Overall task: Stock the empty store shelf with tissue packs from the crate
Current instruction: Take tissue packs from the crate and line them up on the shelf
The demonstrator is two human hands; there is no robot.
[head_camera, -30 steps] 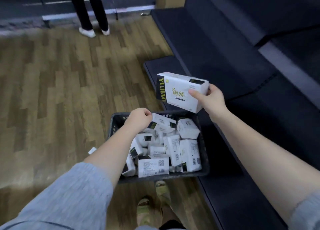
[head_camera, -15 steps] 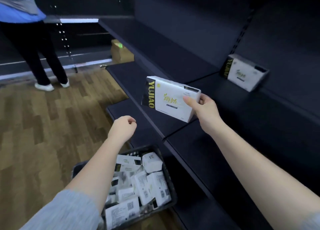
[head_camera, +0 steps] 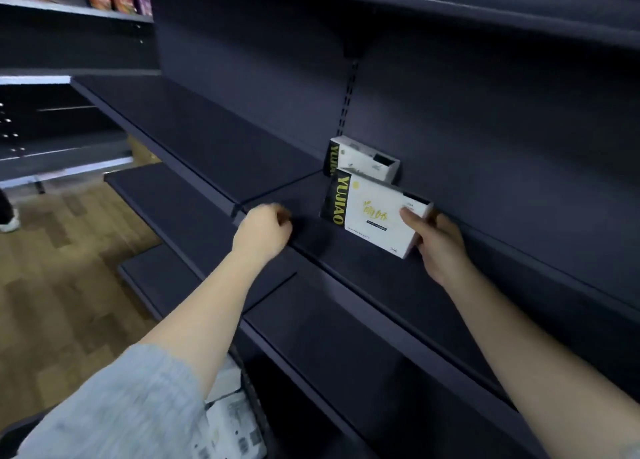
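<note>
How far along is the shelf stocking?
Barely started. One pack already stands at the back of the shelf. The right hand holds a second pack just in front of it. The left hand holds nothing. More packs remain in the crate below, and most of the shelf is bare.

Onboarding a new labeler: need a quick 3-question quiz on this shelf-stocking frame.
1. True or false: the right hand grips a pack.
2. How many packs already stand behind it at the back panel? A) none B) one C) three
3. Fill in: the left hand is curled and holds ____.

Key: 1 true; 2 B, the rear pack; 3 nothing.
</note>
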